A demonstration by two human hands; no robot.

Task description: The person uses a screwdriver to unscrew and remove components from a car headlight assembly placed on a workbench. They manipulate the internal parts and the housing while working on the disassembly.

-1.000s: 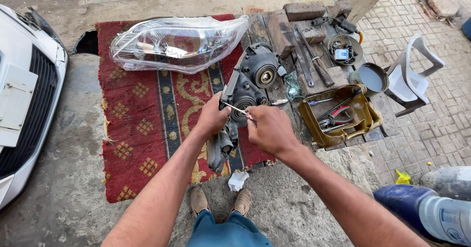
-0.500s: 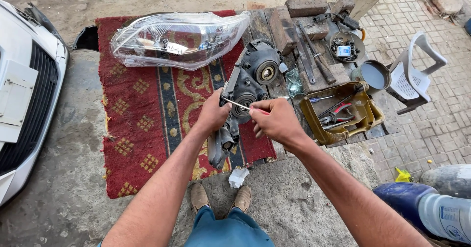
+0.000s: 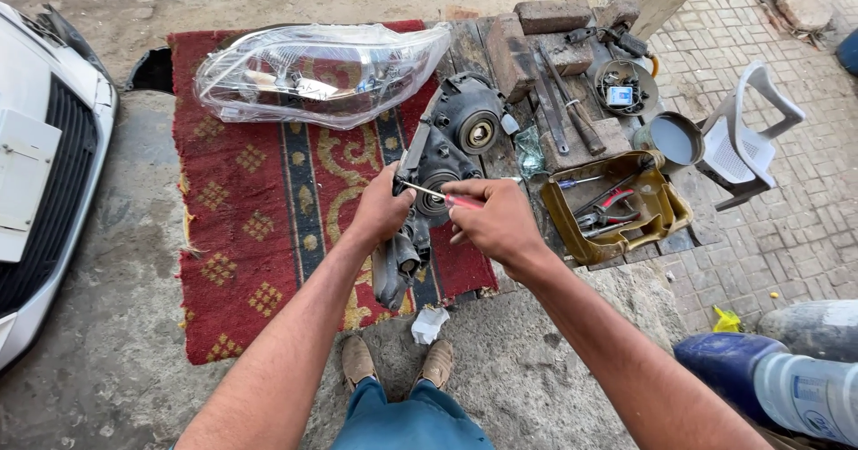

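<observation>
Two bare hands meet over a dark grey headlamp housing [image 3: 447, 159] that lies partly on a red patterned rug [image 3: 250, 227] and partly on a weathered wooden board [image 3: 500, 57]. Left hand [image 3: 382, 209]: fingers closed around the lower left edge of the housing, steadying it. Right hand [image 3: 496, 222]: fingers clamped on the red handle of a screwdriver [image 3: 438, 195], whose thin metal shaft points left toward the left hand and crosses the face of the housing just above a round opening; whether its tip touches the housing cannot be told. Behind the housing, on the rug, rests a clear headlamp lens [image 3: 322, 73], lying on its long side. Right of the right hand stands an open yellow tool tray [image 3: 559, 222] holding pliers with red grips and other small tools. Farther back on the board are two bricks [image 3: 554, 16], long metal tools [image 3: 563, 110] and a round dish of small parts [image 3: 621, 88], with a grey bowl [image 3: 675, 137] just beside a white plastic chair [image 3: 746, 137]. A white car front [image 3: 40, 173] fills the left margin. Below the hands, on rough concrete, lie a crumpled white scrap [image 3: 429, 323] and the person's brown shoes [image 3: 398, 362]; a blue container [image 3: 786, 378] sits at lower right.
</observation>
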